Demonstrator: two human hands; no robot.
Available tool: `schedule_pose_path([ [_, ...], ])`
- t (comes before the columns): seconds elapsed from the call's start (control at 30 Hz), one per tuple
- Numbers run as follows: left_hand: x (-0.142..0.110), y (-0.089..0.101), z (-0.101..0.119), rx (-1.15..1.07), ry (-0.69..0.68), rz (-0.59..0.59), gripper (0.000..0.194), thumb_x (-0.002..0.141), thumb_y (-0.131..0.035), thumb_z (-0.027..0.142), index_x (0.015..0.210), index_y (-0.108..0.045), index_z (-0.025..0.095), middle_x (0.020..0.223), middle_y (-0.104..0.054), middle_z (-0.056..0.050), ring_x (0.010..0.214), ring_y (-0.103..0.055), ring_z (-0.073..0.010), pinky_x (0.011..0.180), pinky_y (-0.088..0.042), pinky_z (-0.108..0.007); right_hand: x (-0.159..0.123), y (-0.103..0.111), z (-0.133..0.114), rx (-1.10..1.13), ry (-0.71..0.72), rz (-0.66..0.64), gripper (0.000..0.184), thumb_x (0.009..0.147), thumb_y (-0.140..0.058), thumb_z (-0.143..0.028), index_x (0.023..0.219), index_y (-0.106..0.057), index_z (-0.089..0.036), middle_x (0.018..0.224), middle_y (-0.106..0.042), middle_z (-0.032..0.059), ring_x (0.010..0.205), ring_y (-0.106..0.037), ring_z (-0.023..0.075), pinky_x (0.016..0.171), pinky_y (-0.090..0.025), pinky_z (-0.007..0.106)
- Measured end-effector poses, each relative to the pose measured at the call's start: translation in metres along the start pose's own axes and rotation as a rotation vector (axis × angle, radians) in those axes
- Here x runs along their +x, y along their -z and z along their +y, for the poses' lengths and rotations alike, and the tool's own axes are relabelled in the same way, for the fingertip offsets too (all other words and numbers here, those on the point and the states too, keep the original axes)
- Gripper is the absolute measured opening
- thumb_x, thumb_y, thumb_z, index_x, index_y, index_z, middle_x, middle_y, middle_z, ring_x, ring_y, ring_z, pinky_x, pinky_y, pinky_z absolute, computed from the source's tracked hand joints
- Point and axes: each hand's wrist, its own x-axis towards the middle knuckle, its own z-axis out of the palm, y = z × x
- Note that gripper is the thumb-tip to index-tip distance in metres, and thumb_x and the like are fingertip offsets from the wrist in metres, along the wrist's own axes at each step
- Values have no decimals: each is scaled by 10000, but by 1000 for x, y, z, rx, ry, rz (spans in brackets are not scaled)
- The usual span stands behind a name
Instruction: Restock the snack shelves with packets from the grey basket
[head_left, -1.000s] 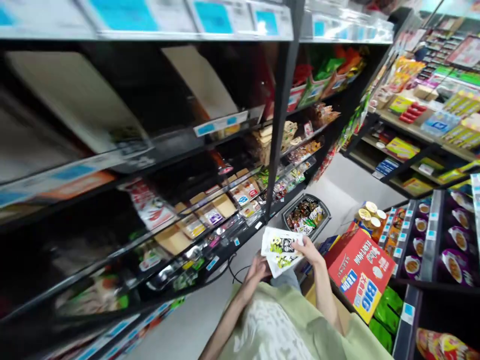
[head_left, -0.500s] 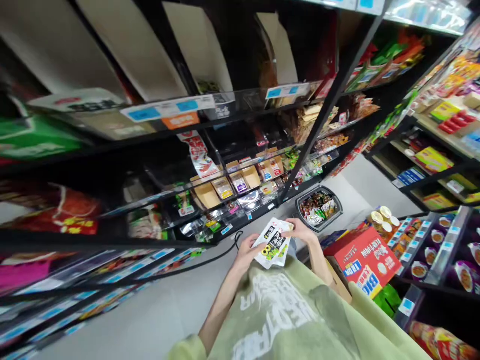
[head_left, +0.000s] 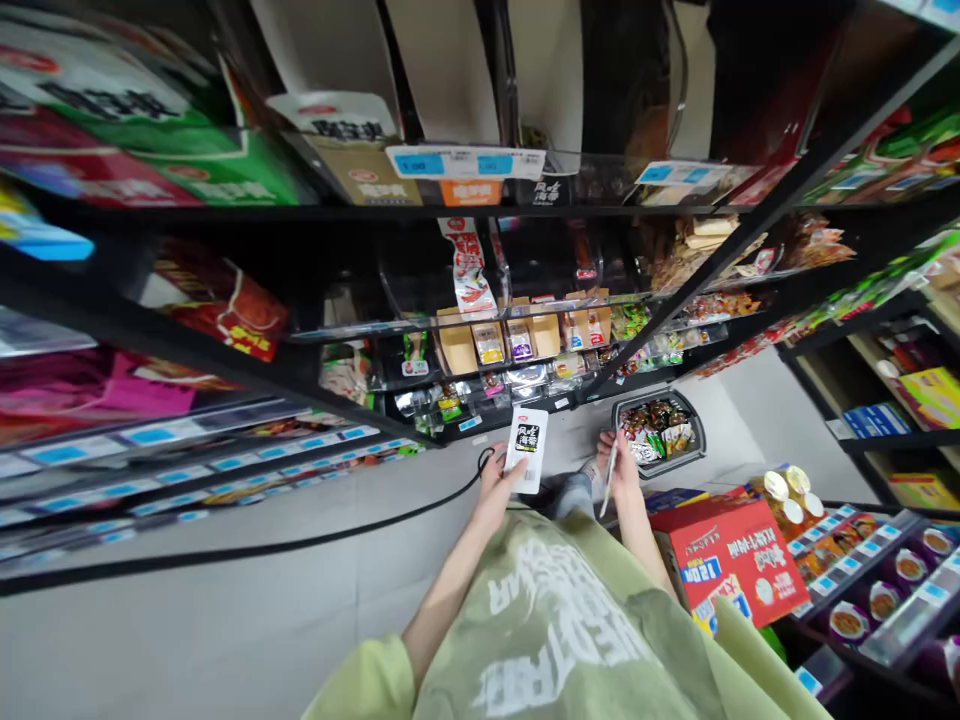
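My left hand [head_left: 494, 490] grips a flat white snack packet [head_left: 529, 472] by its lower left edge, its black label facing up. My right hand [head_left: 625, 474] pinches a second white packet [head_left: 608, 482], seen nearly edge-on. The two packets are apart, one in front of each side of my body. Just beyond my right hand, a black tray [head_left: 700, 452] full of small wrapped snacks sits on the floor.
Black shelves with snack packets and price labels [head_left: 465, 162] rise in front. To the right stand a red noodle carton [head_left: 739, 560] and cup noodles [head_left: 847, 622]. A black cable [head_left: 322, 540] crosses the grey floor on the left.
The two packets, earlier stacked and held by both hands, are now separated, one in each hand. My right hand has moved away to the right. The camera view has shifted left.
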Motion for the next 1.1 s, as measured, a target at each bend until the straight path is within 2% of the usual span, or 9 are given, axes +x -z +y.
schedule_pose_path([
  [0.13, 2, 4, 1, 37, -20, -34, 843, 763, -848, 404, 1492, -436, 300, 1184, -759, -73, 1010, -727, -242, 863, -558, -345, 0, -3, 5, 134, -47, 29, 391, 736, -880, -480, 767, -558, -260, 636, -560, -80, 489, -475, 82, 411, -388, 199],
  [0.27, 6, -1, 8, 39, 12, -79, 526, 779, -796, 365, 1280, -668, 267, 1249, -714, -49, 1048, -675, -207, 823, -519, -264, -5, -16, 18, 157, -108, 85, 348, 698, -918, -451, 838, -661, -262, 681, -669, -61, 553, -584, 123, 498, -476, 247],
  [0.4, 7, -9, 13, -108, 160, -231, 426, 772, -823, 427, 1115, -656, 238, 759, -580, 40, 572, -480, -90, 516, -345, -208, -10, -32, 30, 95, -172, 45, 347, 675, -943, -385, 878, -707, -232, 729, -738, -34, 586, -632, 146, 563, -515, 265],
  [0.5, 3, -14, 15, -138, 224, -324, 491, 742, -851, 457, 1108, -607, 239, 674, -443, 81, 502, -351, -67, 481, -255, -194, -12, -42, 37, 52, -182, 7, 382, 673, -941, -391, 907, -693, -218, 720, -748, -23, 624, -673, 179, 589, -538, 281],
  [0.6, 1, -16, 13, -135, 307, -416, 503, 682, -872, 358, 1103, -629, 229, 702, -512, 56, 576, -457, -95, 525, -347, -205, -14, -51, 44, 50, -184, -19, 401, 688, -921, -433, 907, -671, -208, 721, -757, 7, 736, -728, 249, 654, -583, 342],
  [0.7, 5, -14, 7, -113, 361, -409, 360, 703, -786, 402, 974, -674, 193, 752, -643, -7, 676, -572, -155, 602, -460, -254, -15, -56, 45, 63, -192, -6, 421, 671, -927, -432, 909, -665, -203, 729, -767, 32, 831, -750, 300, 706, -611, 391],
  [0.9, 13, -9, -4, -51, 417, -371, 389, 742, -747, 403, 1045, -711, 161, 935, -788, -97, 870, -723, -271, 760, -573, -357, -16, -58, 41, 28, -85, 67, 414, 629, -959, -369, 888, -679, -207, 797, -798, 37, 784, -760, 266, 737, -641, 396],
  [1.0, 13, -10, -4, 52, 359, -383, 484, 768, -807, 441, 1142, -708, 149, 1042, -800, -125, 955, -748, -303, 843, -588, -394, -18, -62, 43, -36, -32, 100, 395, 620, -967, -362, 849, -693, -192, 794, -800, 45, 690, -742, 236, 719, -642, 388],
  [1.1, 15, -10, -6, 302, 182, -355, 594, 683, -917, 400, 1180, -708, 153, 1114, -794, -129, 996, -748, -317, 871, -592, -396, -20, -66, 49, -99, 13, 135, 403, 583, -980, -344, 823, -702, -178, 779, -794, 41, 684, -733, 233, 717, -634, 382],
])
